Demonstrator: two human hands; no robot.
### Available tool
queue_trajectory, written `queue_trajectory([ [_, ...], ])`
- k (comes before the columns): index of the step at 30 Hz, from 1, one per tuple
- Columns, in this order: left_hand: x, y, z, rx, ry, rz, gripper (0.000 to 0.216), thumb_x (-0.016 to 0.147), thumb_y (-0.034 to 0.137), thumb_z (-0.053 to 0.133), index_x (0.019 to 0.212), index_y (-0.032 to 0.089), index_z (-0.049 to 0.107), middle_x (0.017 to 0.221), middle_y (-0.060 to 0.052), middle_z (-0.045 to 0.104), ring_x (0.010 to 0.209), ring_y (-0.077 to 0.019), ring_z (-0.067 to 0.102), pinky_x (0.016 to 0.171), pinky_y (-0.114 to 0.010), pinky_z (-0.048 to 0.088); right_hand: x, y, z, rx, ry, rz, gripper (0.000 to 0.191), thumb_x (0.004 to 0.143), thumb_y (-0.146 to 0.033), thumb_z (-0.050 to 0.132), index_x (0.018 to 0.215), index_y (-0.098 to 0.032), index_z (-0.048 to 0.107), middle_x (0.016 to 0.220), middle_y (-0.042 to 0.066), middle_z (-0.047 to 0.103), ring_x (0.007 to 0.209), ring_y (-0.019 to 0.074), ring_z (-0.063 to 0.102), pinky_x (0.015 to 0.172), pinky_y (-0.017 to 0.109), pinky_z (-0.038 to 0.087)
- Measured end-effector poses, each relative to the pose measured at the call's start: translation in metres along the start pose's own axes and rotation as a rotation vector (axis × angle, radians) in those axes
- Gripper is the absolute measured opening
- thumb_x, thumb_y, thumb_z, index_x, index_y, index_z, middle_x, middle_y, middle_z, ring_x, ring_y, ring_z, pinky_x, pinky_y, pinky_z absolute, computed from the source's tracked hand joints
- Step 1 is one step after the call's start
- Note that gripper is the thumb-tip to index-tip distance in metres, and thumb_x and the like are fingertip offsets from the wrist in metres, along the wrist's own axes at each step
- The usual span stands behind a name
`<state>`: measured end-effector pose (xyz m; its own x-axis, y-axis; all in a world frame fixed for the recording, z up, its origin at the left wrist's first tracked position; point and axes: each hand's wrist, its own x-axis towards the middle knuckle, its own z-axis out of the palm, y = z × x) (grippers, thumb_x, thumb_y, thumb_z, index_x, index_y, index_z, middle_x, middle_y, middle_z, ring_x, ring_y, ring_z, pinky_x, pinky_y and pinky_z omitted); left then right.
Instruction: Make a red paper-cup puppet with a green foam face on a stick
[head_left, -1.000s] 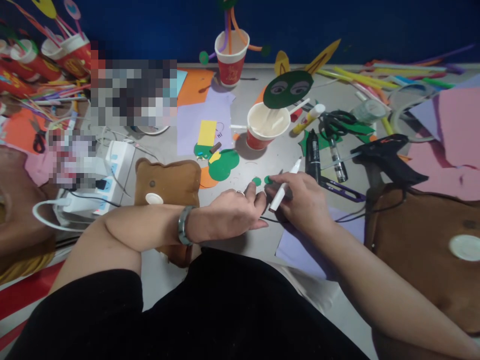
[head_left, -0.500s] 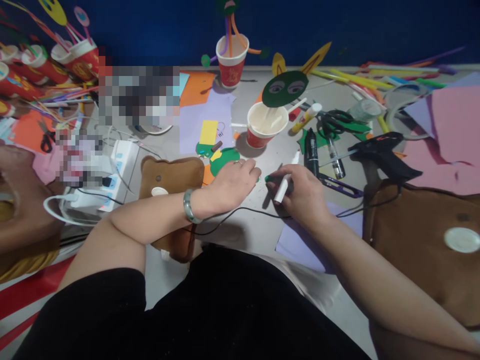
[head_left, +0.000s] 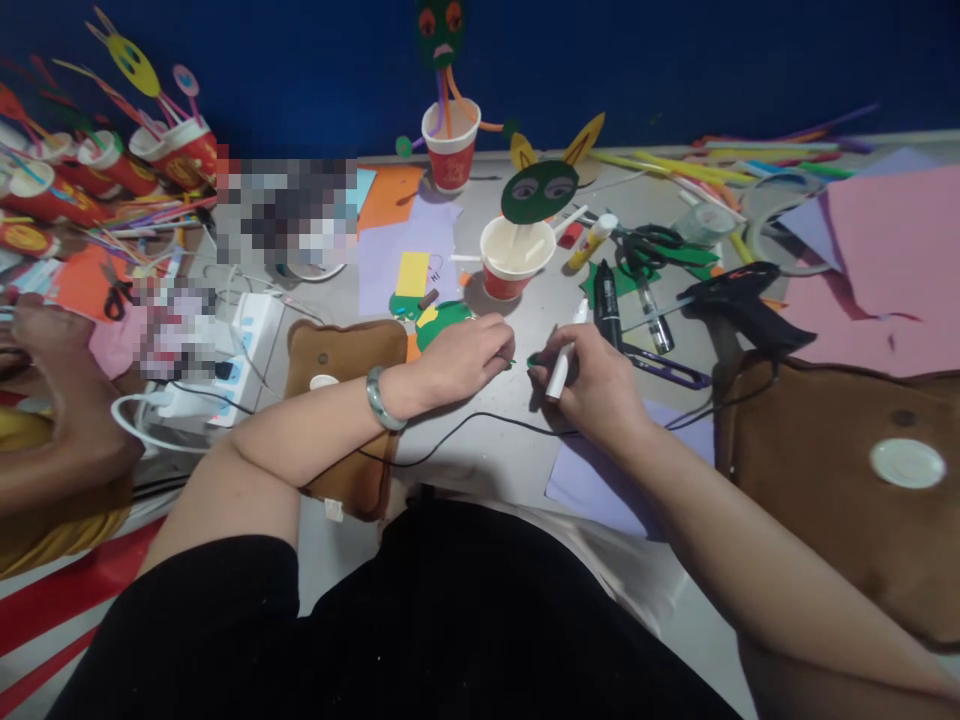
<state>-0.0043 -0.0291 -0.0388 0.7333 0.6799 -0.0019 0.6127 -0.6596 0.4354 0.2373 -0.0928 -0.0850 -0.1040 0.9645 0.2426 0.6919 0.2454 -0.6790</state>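
My right hand (head_left: pixel 596 375) is closed around a white marker (head_left: pixel 560 372) that slants down toward the tabletop. A small green piece (head_left: pixel 533 360) shows at its thumb and fingertips. Just left of it, my left hand (head_left: pixel 472 355) rests low over the table with its fingers bent together. A tiny green scrap (head_left: pixel 511 364) peeks out at those fingertips; the rest of it is hidden. Beside the left hand lies a green paper shape (head_left: pixel 442 328) with a yellow bit on it. Behind both hands stands a red and white paper cup (head_left: pixel 506 280) bearing a green face with yellow ears (head_left: pixel 540 192).
A black cable (head_left: pixel 465 425) crosses in front of my hands. To the right lie a black marker (head_left: pixel 606 300), a glue gun (head_left: pixel 750 305), scissors (head_left: pixel 649 245) and a brown cushion (head_left: pixel 810 480). At left are a power strip (head_left: pixel 247 340) and another person's arm (head_left: pixel 75 400).
The view has shifted slightly, showing more of the far cup's green face. My hands stay close together with the marker still held. The other person's arm at left has moved.
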Motion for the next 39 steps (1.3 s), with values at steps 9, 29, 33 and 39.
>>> queue_trajectory([
  [9,-0.021,0.008,-0.018,0.194,0.09,0.384,0.045,0.122,0.023,0.04,0.105,0.03,0.08,0.097,-0.006,0.079,0.091,-0.0216,0.069,0.086,-0.042,0.057,-0.001,0.001,0.003,-0.008,0.023,-0.075,0.027,0.088,-0.024,0.077,0.11,-0.033,0.065,0.096,0.005,0.077,0.094,0.0332,0.075,0.084,0.047,0.062],
  [29,-0.01,-0.013,0.005,0.029,0.634,0.476,0.031,0.124,0.03,0.05,0.106,0.025,0.074,0.095,-0.004,0.076,0.087,-0.0164,0.071,0.079,-0.03,0.057,-0.015,-0.008,-0.014,-0.08,0.502,-0.735,0.023,0.099,-0.013,0.085,0.096,-0.032,0.073,0.098,0.001,0.092,0.075,0.0225,0.086,0.066,0.034,0.068],
  [33,-0.014,-0.009,0.005,0.148,0.75,0.594,0.033,0.122,0.022,0.048,0.109,0.026,0.078,0.081,0.0,0.069,0.077,-0.0158,0.065,0.075,-0.03,0.051,-0.015,-0.008,-0.023,-0.087,0.481,-0.894,0.023,0.1,-0.012,0.085,0.105,-0.032,0.073,0.118,0.003,0.094,0.089,0.0247,0.091,0.073,0.037,0.078],
  [39,-0.014,0.0,-0.002,0.224,0.862,0.712,0.029,0.119,0.014,0.057,0.1,0.024,0.076,0.072,0.003,0.062,0.068,-0.0132,0.058,0.07,-0.029,0.047,-0.03,0.007,-0.022,0.014,0.331,-0.699,0.026,0.099,-0.015,0.09,0.113,-0.033,0.076,0.122,0.005,0.093,0.099,0.0278,0.093,0.08,0.043,0.082],
])
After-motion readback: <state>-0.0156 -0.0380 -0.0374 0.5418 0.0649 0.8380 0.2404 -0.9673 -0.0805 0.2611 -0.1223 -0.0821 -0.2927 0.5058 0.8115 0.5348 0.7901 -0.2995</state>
